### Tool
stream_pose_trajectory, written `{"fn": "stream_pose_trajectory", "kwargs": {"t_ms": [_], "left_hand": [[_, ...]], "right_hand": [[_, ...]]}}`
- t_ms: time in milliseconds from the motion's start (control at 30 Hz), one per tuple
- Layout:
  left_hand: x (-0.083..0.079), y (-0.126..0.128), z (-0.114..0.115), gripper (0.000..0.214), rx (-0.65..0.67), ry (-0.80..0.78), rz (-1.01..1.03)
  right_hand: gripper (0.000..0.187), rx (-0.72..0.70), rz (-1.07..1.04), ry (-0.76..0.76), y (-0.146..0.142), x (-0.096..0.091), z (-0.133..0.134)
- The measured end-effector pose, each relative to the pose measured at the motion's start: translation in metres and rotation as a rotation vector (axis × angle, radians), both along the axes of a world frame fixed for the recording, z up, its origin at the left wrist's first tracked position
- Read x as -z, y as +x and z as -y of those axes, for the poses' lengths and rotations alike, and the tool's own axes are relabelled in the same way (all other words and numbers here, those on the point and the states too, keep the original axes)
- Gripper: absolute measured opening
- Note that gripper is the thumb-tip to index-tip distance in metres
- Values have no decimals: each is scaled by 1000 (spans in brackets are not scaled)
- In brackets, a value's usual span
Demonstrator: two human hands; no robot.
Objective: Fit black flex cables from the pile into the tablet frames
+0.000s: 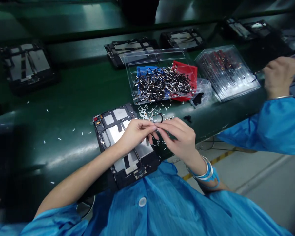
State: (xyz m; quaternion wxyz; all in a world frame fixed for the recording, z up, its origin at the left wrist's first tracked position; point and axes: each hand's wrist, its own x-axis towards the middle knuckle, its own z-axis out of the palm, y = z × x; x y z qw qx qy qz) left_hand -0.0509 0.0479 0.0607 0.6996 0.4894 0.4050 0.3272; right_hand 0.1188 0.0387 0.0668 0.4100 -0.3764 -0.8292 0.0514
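"Where the two pinches meet, what is being held?"

"A small black strip, curling up just beyond the grip. The right hand is pinched narrow and seems to have its near end. The left hand is pinched narrow too, touching the right, but one cannot tell what lies between its fingers."

"How would the strip handle?"

"Probably next to weightless, thin and bendy, like the dark strips heaped in the clear tray beyond the grip. A sharp crease or hard tug could well damage it."

"Best hold, then?"

"Flat between thumb and forefinger, close to one end, lightly, with the curl left free. Its narrow edges may slip if squeezed."

"And around the grip?"

"White slips lie scattered just beyond and beneath it. An opened device sits to its left, partly under the left hand, likely stiffer and heavier."
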Motion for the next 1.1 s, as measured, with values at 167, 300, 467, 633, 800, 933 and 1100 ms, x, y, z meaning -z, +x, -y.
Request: {"fn": "stream_pose_trajectory", "kwargs": {"t_ms": [167, 300, 467, 633, 800, 933, 1100], "left_hand": [[-1, -4, 0, 23, 79, -37, -40], [0, -4, 2, 24, 38, -14, -78], [0, -3, 4, 23, -23, 146, -143], [2, -3, 3, 31, 43, 60, -134], [5, -3, 1, 32, -14, -86, -12], [5, -2, 5, 36, -15, 18, -10], [1, -2, 12, 48, 34, 131, -133]], "right_hand": [[15, 84, -175, -134, 0, 3, -3], [12, 125, -157, -127, -1, 6, -3], [6, 119, -50, -47, -6, 9, 0], [15, 234, 62, -4, 3, 13, -11], [15, 279, 84, 64, 6, 12, -10], [11, 72, 50, 14, -6, 9, 1], [12, 36, 88, 0, -10, 11, 2]]}}
